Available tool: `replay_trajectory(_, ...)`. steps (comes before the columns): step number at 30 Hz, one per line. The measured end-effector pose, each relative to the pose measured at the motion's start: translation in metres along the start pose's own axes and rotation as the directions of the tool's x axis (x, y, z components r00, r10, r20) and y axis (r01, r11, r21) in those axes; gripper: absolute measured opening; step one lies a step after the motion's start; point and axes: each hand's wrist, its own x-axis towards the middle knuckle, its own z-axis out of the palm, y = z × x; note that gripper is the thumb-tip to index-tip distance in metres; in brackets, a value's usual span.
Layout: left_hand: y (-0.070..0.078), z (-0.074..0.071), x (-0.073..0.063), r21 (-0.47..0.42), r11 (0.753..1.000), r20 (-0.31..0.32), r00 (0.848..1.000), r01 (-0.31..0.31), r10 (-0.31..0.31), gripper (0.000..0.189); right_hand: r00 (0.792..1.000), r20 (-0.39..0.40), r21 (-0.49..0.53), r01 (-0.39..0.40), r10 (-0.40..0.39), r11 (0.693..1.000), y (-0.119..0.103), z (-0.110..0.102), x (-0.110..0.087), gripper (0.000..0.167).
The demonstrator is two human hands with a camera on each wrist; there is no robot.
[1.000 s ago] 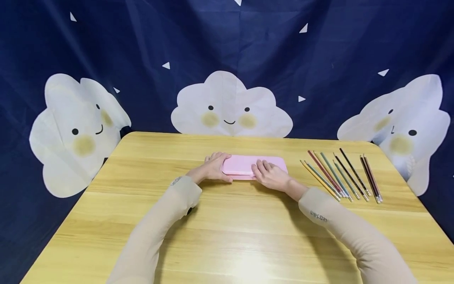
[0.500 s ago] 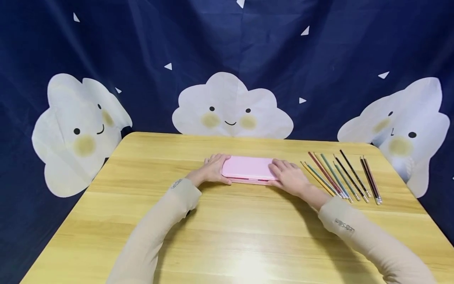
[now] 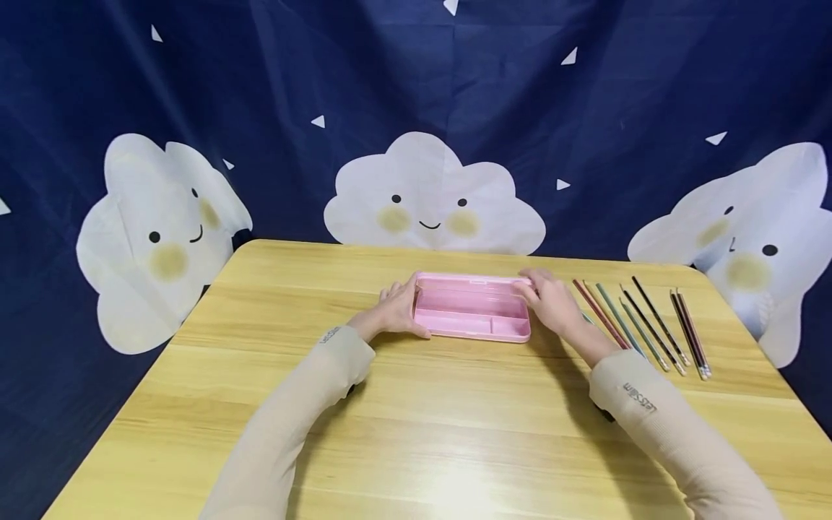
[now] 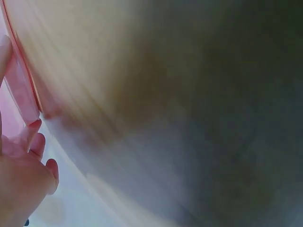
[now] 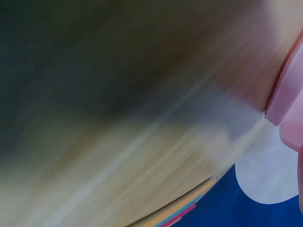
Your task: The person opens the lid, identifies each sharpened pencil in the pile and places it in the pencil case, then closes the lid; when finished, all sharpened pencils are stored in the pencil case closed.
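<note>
A pink pencil case [image 3: 451, 324] lies on the table with its lid [image 3: 442, 284] raised at the far side. Dividers part its inside into compartments, and no pencil shows in them. At its left end my left hand [image 3: 398, 310] grips the case, thumb near the front corner and fingers farther back. My right hand [image 3: 554, 303] holds the right edge of the raised lid between thumb and fingers. In the left wrist view, part of the left hand [image 4: 23, 175] shows against the case's pink side [image 4: 21, 85]. The right wrist view catches only a pink end of the case [image 5: 286, 92].
Several pencils [image 3: 640, 318] in different colours lie spread to the right of the case, some partly hidden behind the right forearm. The wooden table [image 3: 416, 419] ends at a dark blue curtain [image 3: 273, 87] printed with white clouds.
The case has gone from closed to open, its lid swung up and back. My right hand has moved from the lid's top to the right end and up with the lid. My left hand stays.
</note>
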Motion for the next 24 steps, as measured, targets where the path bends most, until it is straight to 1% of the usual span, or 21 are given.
replay_trajectory(2,-0.001,0.0,0.0,-0.002,1.0,-0.002,1.0,0.0,0.0,0.133,0.998,-0.04,0.065,-0.052,0.055,0.997,0.001,0.002,0.005,0.036)
replay_trajectory(4,-0.002,0.001,0.0,0.004,1.0,-0.002,1.0,-0.004,0.004,0.132,0.988,-0.112,0.131,-0.093,0.108,0.987,0.002,0.004,0.009,0.032)
replay_trajectory(6,-0.002,0.0,-0.001,0.013,1.0,0.008,1.0,-0.006,0.006,0.129,0.967,-0.207,0.191,-0.107,0.147,0.976,0.003,0.007,0.012,0.025)
replay_trajectory(8,-0.001,0.0,-0.001,0.025,1.0,0.025,1.0,-0.006,0.005,0.126,0.941,-0.295,0.219,-0.1,0.163,0.971,0.004,0.009,0.014,0.019)
replay_trajectory(10,0.001,-0.001,-0.001,0.038,0.999,0.045,0.999,-0.006,0.004,0.122,0.92,-0.355,0.214,-0.094,0.167,0.972,0.006,0.01,0.016,0.015)
replay_trajectory(11,0.001,-0.002,-0.002,0.043,0.999,0.056,0.998,-0.004,0.001,0.122,0.917,-0.361,0.205,-0.099,0.169,0.974,0.007,0.011,0.017,0.014)
replay_trajectory(12,0.002,-0.002,-0.002,0.046,0.999,0.061,0.998,-0.002,0.0,0.121,0.922,-0.346,0.193,-0.109,0.172,0.975,0.008,0.011,0.018,0.015)
replay_trajectory(14,0.004,-0.004,-0.002,0.053,0.999,0.069,0.998,0.0,-0.003,0.117,0.947,-0.268,0.162,-0.139,0.179,0.977,0.011,0.011,0.02,0.023)
replay_trajectory(16,0.005,-0.005,-0.003,0.062,0.998,0.076,0.997,0.002,-0.006,0.114,0.971,-0.141,0.118,-0.179,0.195,0.977,0.015,0.011,0.021,0.033)
replay_trajectory(17,0.006,-0.005,-0.003,0.066,0.998,0.077,0.997,0.001,-0.006,0.112,0.976,-0.068,0.087,-0.203,0.209,0.975,0.016,0.011,0.022,0.037)
replay_trajectory(18,0.006,-0.005,-0.003,0.066,0.998,0.079,0.997,0.0,-0.005,0.111,0.974,0.004,0.059,-0.225,0.225,0.973,0.017,0.011,0.022,0.041)
replay_trajectory(19,0.007,-0.005,-0.003,0.07,0.998,0.082,0.997,-0.001,-0.005,0.11,0.968,0.066,0.031,-0.245,0.242,0.969,0.018,0.01,0.022,0.044)
replay_trajectory(20,0.007,-0.005,-0.003,0.072,0.997,0.083,0.997,-0.003,-0.003,0.109,0.957,0.123,0.0,-0.265,0.264,0.964,0.02,0.01,0.022,0.046)
replay_trajectory(22,0.007,-0.005,-0.003,0.078,0.997,0.087,0.996,-0.005,-0.002,0.107,0.928,0.214,-0.047,-0.303,0.306,0.952,0.02,0.009,0.021,0.05)
replay_trajectory(24,0.007,-0.005,-0.003,0.09,0.996,0.09,0.996,-0.01,0.002,0.106,0.897,0.288,-0.089,-0.324,0.335,0.942,0.021,0.008,0.02,0.052)
